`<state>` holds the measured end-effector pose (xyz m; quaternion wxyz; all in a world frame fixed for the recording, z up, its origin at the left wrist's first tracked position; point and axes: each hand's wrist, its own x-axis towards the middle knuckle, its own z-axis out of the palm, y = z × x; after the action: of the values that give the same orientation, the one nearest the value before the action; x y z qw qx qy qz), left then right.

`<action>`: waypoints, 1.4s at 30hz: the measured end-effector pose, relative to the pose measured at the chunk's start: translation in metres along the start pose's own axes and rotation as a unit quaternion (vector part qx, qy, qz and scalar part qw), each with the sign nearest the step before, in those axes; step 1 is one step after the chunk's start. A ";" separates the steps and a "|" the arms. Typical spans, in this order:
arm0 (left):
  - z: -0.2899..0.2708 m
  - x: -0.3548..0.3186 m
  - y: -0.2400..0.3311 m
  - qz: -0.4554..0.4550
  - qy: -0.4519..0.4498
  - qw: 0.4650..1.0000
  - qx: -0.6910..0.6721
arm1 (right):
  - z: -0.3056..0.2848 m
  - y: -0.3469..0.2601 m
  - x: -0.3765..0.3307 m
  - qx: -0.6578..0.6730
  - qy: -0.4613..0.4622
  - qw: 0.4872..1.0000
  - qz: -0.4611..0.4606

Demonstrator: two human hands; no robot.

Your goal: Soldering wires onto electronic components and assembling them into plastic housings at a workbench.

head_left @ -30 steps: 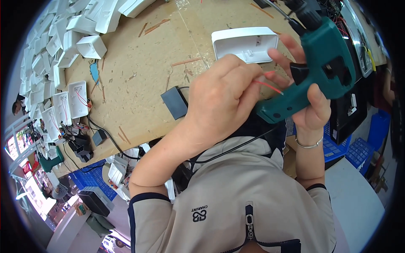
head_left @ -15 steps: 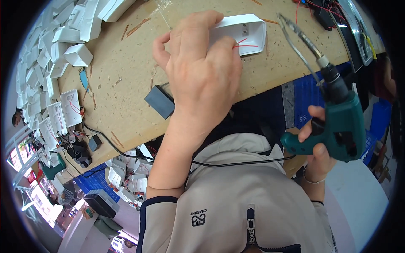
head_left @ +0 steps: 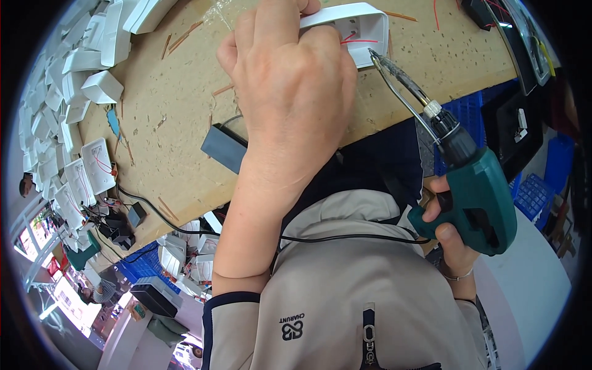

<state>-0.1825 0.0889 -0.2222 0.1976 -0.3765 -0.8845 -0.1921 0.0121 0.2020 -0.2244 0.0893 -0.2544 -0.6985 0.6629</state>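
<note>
My left hand (head_left: 290, 86) reaches over the wooden bench (head_left: 179, 148) and holds a white plastic housing (head_left: 364, 28) with red wires inside it. My right hand (head_left: 447, 231) grips the handle of a green electric screwdriver (head_left: 475, 191). Its long bit points up and left, with the tip at the near corner of the housing. A black cord runs from the tool across my chest.
Many white plastic housings (head_left: 80, 80) are heaped along the left of the bench, some with red wires. A small dark grey box (head_left: 223, 148) sits at the bench edge by my left wrist. Blue crates (head_left: 536, 191) stand at the right, and more white parts lie below the bench.
My left hand moved from the screwdriver to the white housing and took hold of it. My right hand swung the screwdriver down and right, then brought its bit tip to the housing.
</note>
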 end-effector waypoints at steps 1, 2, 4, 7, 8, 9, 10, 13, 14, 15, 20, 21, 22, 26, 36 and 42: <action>0.000 0.001 0.000 -0.012 -0.002 1.000 -0.016 | 0.000 -0.001 0.000 -0.010 -0.009 1.000 -0.008; 0.000 0.001 -0.001 -0.024 -0.004 0.999 -0.032 | 0.001 -0.002 0.000 -0.011 -0.008 1.000 -0.008; 0.000 0.002 -0.001 -0.047 -0.007 0.997 -0.065 | 0.005 -0.004 0.001 -0.002 -0.001 1.000 0.015; 0.003 0.003 -0.003 -0.069 -0.010 0.993 -0.097 | 0.007 -0.003 0.002 -0.016 0.003 1.000 0.006; 0.002 0.003 -0.004 -0.069 -0.009 0.993 -0.097 | 0.007 -0.003 0.003 -0.016 0.003 1.000 0.006; 0.003 0.003 -0.005 -0.069 -0.007 0.993 -0.096 | 0.007 -0.003 0.003 -0.011 -0.004 1.000 0.010; 0.004 0.004 -0.007 -0.069 -0.006 0.993 -0.095 | 0.007 -0.003 0.004 -0.006 -0.010 1.000 0.015; 0.005 0.001 -0.007 -0.067 -0.006 0.993 -0.094 | 0.010 -0.003 0.006 -0.024 0.000 1.000 0.014; 0.006 0.001 -0.007 -0.066 -0.005 0.993 -0.095 | 0.009 -0.002 0.006 -0.024 0.001 1.000 0.015; 0.004 -0.001 -0.008 -0.065 -0.005 0.993 -0.097 | 0.008 -0.001 0.006 -0.020 -0.005 0.999 0.026; 0.009 0.000 -0.008 -0.062 -0.002 0.993 -0.095 | 0.014 -0.004 0.011 -0.018 0.017 1.000 0.020; 0.010 0.000 -0.009 -0.062 -0.001 0.994 -0.094 | 0.014 -0.005 0.012 -0.015 0.013 0.999 0.028; 0.011 0.000 -0.010 -0.062 0.000 0.994 -0.093 | 0.015 -0.005 0.012 -0.012 0.009 0.999 0.036; 0.013 -0.001 -0.010 -0.061 0.004 0.994 -0.093 | 0.015 -0.004 0.012 -0.013 0.011 0.999 0.045; 0.013 -0.007 -0.011 -0.057 0.016 0.994 -0.092 | 0.015 -0.005 0.013 -0.023 -0.002 0.998 0.052; 0.014 -0.008 -0.013 -0.054 0.024 0.994 -0.092 | 0.012 -0.010 0.008 -0.048 0.000 0.997 0.054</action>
<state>-0.1900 0.0830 -0.2408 0.1732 -0.3401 -0.8771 -0.2917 -0.0028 0.1957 -0.2175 0.0409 -0.2959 -0.7146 0.6326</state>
